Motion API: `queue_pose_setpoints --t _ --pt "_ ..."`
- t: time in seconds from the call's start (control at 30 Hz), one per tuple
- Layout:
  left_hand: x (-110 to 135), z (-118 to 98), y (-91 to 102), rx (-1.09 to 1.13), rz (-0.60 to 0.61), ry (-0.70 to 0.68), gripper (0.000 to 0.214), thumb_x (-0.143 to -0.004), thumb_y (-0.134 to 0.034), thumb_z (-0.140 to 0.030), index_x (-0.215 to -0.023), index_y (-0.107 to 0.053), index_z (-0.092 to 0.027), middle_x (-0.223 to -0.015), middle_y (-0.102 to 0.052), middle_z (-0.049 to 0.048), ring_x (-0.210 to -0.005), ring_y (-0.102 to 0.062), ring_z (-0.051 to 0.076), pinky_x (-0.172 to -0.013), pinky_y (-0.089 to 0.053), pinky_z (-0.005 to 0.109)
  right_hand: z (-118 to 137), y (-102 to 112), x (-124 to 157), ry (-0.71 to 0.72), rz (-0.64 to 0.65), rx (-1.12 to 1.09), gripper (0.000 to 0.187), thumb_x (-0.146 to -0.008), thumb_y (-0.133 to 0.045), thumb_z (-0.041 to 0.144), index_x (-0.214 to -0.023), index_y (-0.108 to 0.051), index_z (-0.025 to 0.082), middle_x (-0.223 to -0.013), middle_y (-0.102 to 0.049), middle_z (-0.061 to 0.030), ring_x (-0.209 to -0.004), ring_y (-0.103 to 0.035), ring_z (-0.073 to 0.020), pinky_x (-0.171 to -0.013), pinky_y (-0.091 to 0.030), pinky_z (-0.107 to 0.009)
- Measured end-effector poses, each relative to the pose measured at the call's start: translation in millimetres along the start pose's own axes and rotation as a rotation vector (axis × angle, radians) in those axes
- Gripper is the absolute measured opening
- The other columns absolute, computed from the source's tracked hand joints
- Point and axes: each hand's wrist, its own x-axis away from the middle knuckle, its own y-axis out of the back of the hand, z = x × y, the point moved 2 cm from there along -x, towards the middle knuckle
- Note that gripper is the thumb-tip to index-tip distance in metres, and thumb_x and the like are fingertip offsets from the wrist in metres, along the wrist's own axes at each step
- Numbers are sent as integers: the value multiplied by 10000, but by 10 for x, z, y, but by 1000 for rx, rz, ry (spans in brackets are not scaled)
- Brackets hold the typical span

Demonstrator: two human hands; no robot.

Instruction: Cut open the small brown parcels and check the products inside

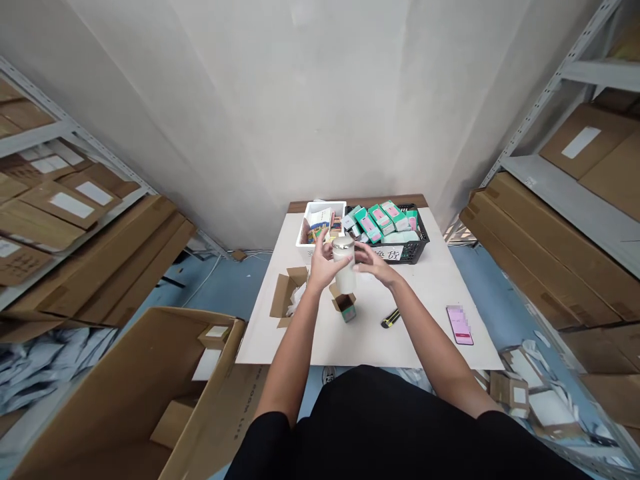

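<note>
A white cylindrical jar with a silver lid (pixel 345 275) is held upright above the table between both hands. My left hand (pixel 321 268) wraps around its left side, the thumb across the front. On the opposite side, the fingers of my right hand (pixel 376 264) curve against the jar, partly hidden behind it. Just below stands a small green box (pixel 349 314) with its brown flaps spread. An opened cardboard box (pixel 283 295) with white wrapping inside sits to the left. Right of the small box lies a yellow and black box cutter (pixel 391 319).
At the table's back are a white bin (pixel 301 235) and a black basket (pixel 423 241) of green and pink boxes. A phone (pixel 459 325) lies at right. A large open carton (pixel 115 380) stands at lower left. Shelves with cartons (pixel 537 257) flank both sides.
</note>
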Motion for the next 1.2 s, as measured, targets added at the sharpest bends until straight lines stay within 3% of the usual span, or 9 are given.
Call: queue_pose_setpoints --t 0.1,0.2,0.3,0.47,0.63,0.8,0.97,1.13,1.2 --pt "-50 -72 -63 142 71 26 1141 -805 -817 -611 -1680 -160 -284 -1338 -694 128 -1135 -718 267 -972 -583 401 -65 -48 134 11 103 -28 1118 -603 -971 412 -1559 -399 319 -1284 -715 -75 -1185 -676 -292 -1008 -562 -472" --pt "-87 -152 -175 147 106 26 1152 -790 -824 -629 -1685 -169 -318 -1498 -596 139 -1320 -622 303 -1066 -541 423 -68 -90 210 97 -52 68 1248 -586 -989 420 -1625 -305 308 -1287 -705 -89 -1158 -682 -308 -1003 -567 -497" --pt "-114 -198 -253 102 54 51 1254 -715 -906 -573 -1688 -158 -315 -1549 -549 152 -1377 -572 329 -1084 -532 443 -21 -90 286 142 -167 178 1343 -614 -987 440 -1679 -180 308 -1290 -696 -102 -1149 -678 -308 -1023 -553 -512" --pt "-132 -227 -318 111 19 90 1331 -713 -914 -559 -1700 -72 -261 -1421 -653 164 -1265 -655 329 -1070 -543 490 41 -65 418 161 -15 138 1305 -736 -912 480 -1699 -43 330 -1391 -640 -114 -1210 -660 -293 -1048 -533 -471" --pt "-141 -329 -386 66 11 72 1365 -698 -926 -560 -1700 -35 -310 -1540 -558 161 -1377 -576 337 -1131 -496 477 20 -9 493 149 -184 189 1407 -675 -957 469 -1701 -4 334 -1319 -655 -103 -1125 -676 -294 -992 -559 -482" --pt "-116 -383 -446 100 37 130 1384 -711 -922 -544 -1701 6 -271 -1413 -655 164 -1266 -655 335 -1096 -520 517 -32 2 543 142 -67 129 1311 -762 -885 513 -1699 19 357 -1385 -620 -107 -1188 -661 -289 -1014 -550 -471" --pt "-85 -357 -482 77 12 122 1371 -674 -958 -490 -1697 -56 -348 -1477 -602 145 -1318 -619 334 -1071 -543 492 -55 36 589 122 -207 148 1410 -679 -948 499 -1699 16 358 -1354 -628 -110 -1130 -678 -298 -954 -581 -461" --pt "-112 -337 -516 139 19 143 1346 -696 -925 -549 -1701 -64 -305 -1473 -612 144 -1253 -666 319 -1081 -540 491 -54 46 613 136 -73 83 1340 -755 -887 506 -1691 61 368 -1409 -611 -111 -1163 -680 -283 -987 -565 -468" --pt "-122 -335 -532 169 61 136 1331 -695 -919 -566 -1698 -80 -314 -1518 -580 145 -1280 -654 311 -1092 -535 472 -61 58 613 129 -122 122 1348 -737 -899 498 -1696 38 358 -1371 -636 -111 -1104 -697 -281 -949 -580 -465"
